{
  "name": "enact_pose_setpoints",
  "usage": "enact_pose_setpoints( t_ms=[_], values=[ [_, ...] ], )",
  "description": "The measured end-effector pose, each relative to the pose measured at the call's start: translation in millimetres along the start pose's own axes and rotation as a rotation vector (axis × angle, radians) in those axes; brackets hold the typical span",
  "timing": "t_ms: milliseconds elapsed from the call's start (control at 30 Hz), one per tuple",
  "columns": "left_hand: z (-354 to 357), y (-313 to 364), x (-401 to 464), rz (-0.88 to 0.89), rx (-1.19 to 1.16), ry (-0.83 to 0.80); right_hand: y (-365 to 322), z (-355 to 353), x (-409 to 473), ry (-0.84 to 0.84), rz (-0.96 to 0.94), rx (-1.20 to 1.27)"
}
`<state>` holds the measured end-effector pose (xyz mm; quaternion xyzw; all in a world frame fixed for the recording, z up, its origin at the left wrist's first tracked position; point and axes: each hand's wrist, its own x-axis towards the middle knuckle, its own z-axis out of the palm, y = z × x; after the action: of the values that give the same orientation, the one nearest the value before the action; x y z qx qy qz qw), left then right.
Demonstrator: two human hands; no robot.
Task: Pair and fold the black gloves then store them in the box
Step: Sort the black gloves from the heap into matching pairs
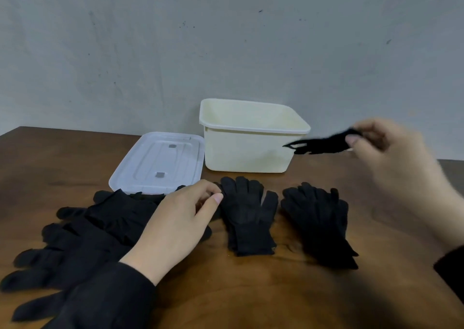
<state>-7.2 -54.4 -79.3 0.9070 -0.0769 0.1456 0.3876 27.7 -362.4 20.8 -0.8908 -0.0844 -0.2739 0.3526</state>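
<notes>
A cream plastic box [247, 150] stands open at the back of the wooden table. My right hand [384, 150] is raised to the right of the box and pinches a black glove [321, 144], which hangs blurred beside the box's right wall. Two stacked glove pairs lie flat in front of the box: one in the middle [247, 218] and one to its right [319, 225]. A loose pile of black gloves [82, 238] spreads across the left. My left hand [175, 225] rests on that pile's right edge, its fingers curled next to the middle pair.
The box's translucent white lid [158, 164] lies flat to the left of the box, partly under the glove pile. A grey wall rises right behind the table. Bare brown tabletop [251, 296] shows at the front.
</notes>
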Motion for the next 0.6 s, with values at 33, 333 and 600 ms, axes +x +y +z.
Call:
enact_pose_setpoints(
  t_ms=[33,333,600],
  values=[
    [-1.1,0.0,0.3,-0.007,0.004,0.006,11.5,4.3,-19.1,-0.043,-0.012,-0.081],
    [-32.3,-13.0,12.6,-0.214,0.012,0.236,69.3,29.7,-115.4,-0.468,-0.103,-0.259],
    [-44.3,-34.2,11.9,-0.279,0.203,0.036,-5.7,83.2,-103.4,-0.382,-0.275,-0.015]
  ],
)
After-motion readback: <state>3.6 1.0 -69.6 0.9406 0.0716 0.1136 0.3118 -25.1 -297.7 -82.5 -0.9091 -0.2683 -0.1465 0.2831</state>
